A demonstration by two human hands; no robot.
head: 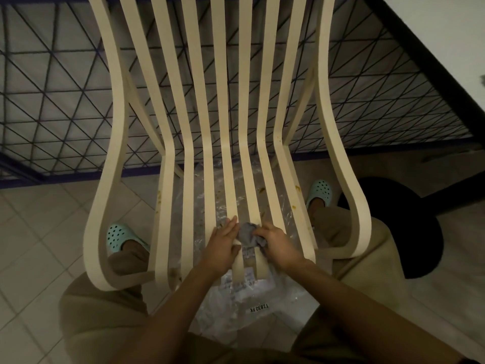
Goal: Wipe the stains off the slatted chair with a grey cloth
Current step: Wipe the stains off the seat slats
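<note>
Right hand clutches grey cloth on slatted chair; left hand seemingly flat; plastic beneath

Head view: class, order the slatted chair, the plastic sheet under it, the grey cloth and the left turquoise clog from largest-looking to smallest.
1. slatted chair
2. plastic sheet
3. left turquoise clog and grey cloth: these look alike; the cloth is bunched and partly covered, so I leave them tied.
</note>
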